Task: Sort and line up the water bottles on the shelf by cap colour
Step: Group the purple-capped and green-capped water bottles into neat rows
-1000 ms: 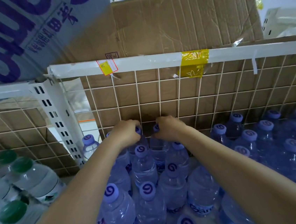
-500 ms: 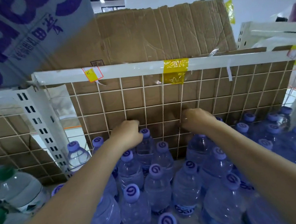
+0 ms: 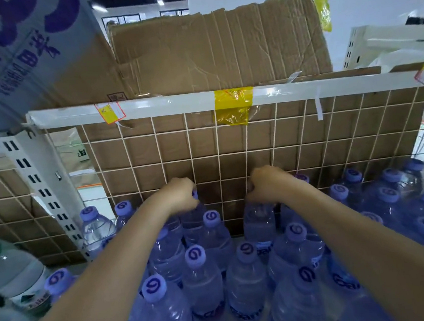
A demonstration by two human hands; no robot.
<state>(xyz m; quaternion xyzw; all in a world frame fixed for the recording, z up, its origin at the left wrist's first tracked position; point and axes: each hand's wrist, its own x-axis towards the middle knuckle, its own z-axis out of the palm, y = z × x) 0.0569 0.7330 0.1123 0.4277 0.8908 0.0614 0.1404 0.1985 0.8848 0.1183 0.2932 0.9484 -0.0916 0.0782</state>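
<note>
here, with the left hand (image 3: 180,195) and right hand (image 3: 265,184) each gripping a purple-capped clear plastic water bottle (image 3: 259,220) by the white wire grid (image 3: 217,144) at twelve o'clock, crowded neighbours could topple.
</note>
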